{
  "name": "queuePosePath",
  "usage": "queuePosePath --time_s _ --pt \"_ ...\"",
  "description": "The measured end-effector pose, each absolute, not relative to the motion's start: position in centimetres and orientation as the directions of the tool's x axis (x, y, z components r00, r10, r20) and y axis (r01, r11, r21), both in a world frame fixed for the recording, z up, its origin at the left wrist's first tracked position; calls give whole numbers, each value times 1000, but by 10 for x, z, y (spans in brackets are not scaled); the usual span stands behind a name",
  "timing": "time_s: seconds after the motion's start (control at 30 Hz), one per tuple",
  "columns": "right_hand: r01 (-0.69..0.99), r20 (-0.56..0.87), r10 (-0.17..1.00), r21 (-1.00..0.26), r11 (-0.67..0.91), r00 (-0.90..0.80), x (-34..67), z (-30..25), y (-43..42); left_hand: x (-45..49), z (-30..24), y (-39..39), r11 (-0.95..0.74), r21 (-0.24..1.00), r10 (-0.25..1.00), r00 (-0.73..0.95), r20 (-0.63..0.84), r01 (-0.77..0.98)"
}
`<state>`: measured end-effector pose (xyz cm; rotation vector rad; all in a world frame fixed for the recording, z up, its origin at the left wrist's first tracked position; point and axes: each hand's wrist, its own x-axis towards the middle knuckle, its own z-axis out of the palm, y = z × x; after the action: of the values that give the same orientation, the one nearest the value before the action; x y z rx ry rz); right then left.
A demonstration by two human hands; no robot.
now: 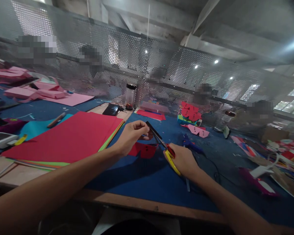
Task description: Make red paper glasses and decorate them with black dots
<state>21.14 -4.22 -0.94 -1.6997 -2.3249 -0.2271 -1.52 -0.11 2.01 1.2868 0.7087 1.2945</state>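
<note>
Blue cloth (147, 182) covers a worktable in the head view, seen over the person's own forearms. At centre, the left hand (131, 135) pinches a small dark scrap (146, 133) between thumb and fingertips. The right hand (185, 160), at four o'clock from it, is closed round the yellow-and-red handles of scissors (163, 143), whose dark blades point toward ten o'clock and reach the scrap. A red cut-out (144, 150) lies on the cloth just beneath. At twelve o'clock from the hands stands a clear jar (130, 96) with a black lid; something reddish sits at its bottom, too small to identify. At nine o'clock lies a stack of paper sheets (68, 138), red on top.
</note>
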Motion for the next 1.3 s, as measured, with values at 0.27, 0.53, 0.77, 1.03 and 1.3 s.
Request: queuePosePath --time_s 0.27,0.53,0.77,1.03,1.3 --pt "953 285 916 -26 302 -283 210 -7 -43 -15 21 -1 -196 939 942 212 260 -283" --pt "958 273 923 -16 286 -270 212 -8 -43 -16 18 1 -175 940 941 230 247 -293" --pt "956 271 924 -36 290 -270 211 -7 -42 -15 18 0 -168 939 951 203 235 -300" --pt "954 264 924 -40 298 -277 211 -10 -41 -16 18 2 -195 936 951 179 254 -293" --pt "953 265 922 -38 302 -281 210 -11 -40 -16 16 1 -199 942 940 219 261 -270"
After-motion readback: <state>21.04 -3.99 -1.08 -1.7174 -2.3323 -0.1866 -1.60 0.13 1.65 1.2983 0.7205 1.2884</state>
